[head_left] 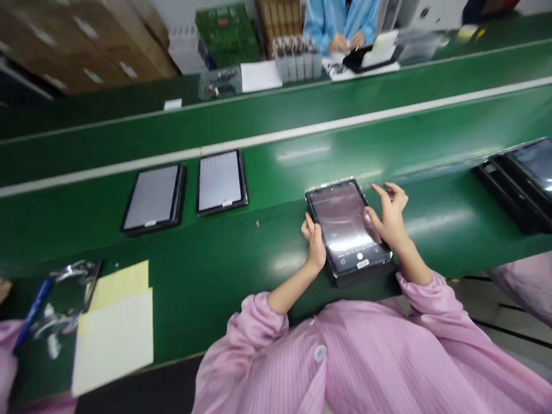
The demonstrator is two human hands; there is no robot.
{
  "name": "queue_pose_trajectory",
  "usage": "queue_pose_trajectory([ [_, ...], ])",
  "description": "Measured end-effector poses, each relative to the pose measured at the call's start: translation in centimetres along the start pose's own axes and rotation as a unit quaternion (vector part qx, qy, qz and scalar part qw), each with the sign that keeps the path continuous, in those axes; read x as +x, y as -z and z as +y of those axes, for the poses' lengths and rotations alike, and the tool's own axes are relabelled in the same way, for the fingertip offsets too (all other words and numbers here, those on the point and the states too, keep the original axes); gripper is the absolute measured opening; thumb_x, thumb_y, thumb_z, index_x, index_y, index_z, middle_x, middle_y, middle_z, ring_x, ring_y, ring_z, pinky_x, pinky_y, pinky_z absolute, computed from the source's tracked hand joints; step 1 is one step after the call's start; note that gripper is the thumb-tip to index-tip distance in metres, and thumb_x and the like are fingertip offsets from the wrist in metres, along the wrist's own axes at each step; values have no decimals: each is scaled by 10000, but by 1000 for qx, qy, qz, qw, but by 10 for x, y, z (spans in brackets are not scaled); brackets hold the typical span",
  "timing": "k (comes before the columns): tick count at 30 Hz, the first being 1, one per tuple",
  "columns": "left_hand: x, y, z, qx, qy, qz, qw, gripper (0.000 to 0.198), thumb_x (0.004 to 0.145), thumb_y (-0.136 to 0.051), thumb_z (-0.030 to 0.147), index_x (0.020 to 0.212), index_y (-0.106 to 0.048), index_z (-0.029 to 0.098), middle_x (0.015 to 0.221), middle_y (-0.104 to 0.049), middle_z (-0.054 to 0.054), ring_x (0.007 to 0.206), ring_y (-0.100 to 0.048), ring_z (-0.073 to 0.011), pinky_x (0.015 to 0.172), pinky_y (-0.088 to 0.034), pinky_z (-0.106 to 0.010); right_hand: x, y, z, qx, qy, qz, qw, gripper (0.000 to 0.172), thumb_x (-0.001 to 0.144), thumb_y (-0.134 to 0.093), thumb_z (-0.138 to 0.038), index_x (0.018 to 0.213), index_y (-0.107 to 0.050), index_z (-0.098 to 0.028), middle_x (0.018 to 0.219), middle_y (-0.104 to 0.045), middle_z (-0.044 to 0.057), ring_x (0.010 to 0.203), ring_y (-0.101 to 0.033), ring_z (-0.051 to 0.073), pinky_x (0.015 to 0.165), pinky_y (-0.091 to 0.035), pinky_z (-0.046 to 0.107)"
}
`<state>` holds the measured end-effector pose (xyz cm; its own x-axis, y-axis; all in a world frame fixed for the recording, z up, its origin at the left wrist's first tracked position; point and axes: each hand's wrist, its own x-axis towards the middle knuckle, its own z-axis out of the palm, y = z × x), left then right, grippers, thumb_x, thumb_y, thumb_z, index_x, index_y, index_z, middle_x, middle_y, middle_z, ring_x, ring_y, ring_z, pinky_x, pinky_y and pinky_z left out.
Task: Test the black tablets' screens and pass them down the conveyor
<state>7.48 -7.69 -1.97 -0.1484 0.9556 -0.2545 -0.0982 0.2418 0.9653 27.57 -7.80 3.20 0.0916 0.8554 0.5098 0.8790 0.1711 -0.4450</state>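
Observation:
A black tablet (340, 221) with a dim, lit screen lies on the green belt (276, 172) in front of me. My left hand (314, 241) grips its left edge, fingers curled against the frame. My right hand (390, 215) hovers over the tablet's right side, fingers bent and spread, fingertips near the screen; it holds nothing. Pink sleeves cover both my arms.
Two more tablets (155, 198) (221, 181) lie on the belt to the left. Dark tablets (524, 178) are stacked at the right. Yellow paper sheets (114, 328) and a foil bag (64, 299) sit lower left. Across the line a person in blue (340, 23) works by trays.

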Motion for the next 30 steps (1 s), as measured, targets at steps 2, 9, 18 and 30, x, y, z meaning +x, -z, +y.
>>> queue_pose_trajectory([
  [2,18,-4,5,26,-62,5,998,596,1011,-321,500,1546,-295,238,1611,-232,-83,1531,-153,-170,1244,-139,-313,2,11,-14,1,67,-39,997,440,959,-528,-354,1378,-512,-220,1326,-456,179,1205,-446,359,980,-409,556],
  [9,110,-13,23,44,-131,-94,986,660,1039,-48,504,1372,-538,213,1451,-541,-81,1390,-456,-184,1192,-290,-359,-19,6,-85,36,361,-276,890,225,982,-525,-180,1166,-655,-188,1191,-655,130,1110,-579,272,1024,-393,482],
  [18,130,-11,20,-5,-181,-212,960,824,989,-12,637,1197,-664,177,1206,-702,-93,1231,-605,-237,1130,-362,-418,19,-45,-111,-63,385,-496,776,150,876,-646,-262,803,-755,-191,810,-674,88,855,-613,274,1007,-364,474],
  [30,137,53,32,-128,-87,-128,980,709,917,-258,764,1130,-672,230,1332,-618,-144,1307,-549,-256,1145,-347,-442,32,-44,-85,-181,339,-498,778,142,655,-753,-262,763,-759,-170,865,-652,140,863,-545,266,841,-316,403],
])
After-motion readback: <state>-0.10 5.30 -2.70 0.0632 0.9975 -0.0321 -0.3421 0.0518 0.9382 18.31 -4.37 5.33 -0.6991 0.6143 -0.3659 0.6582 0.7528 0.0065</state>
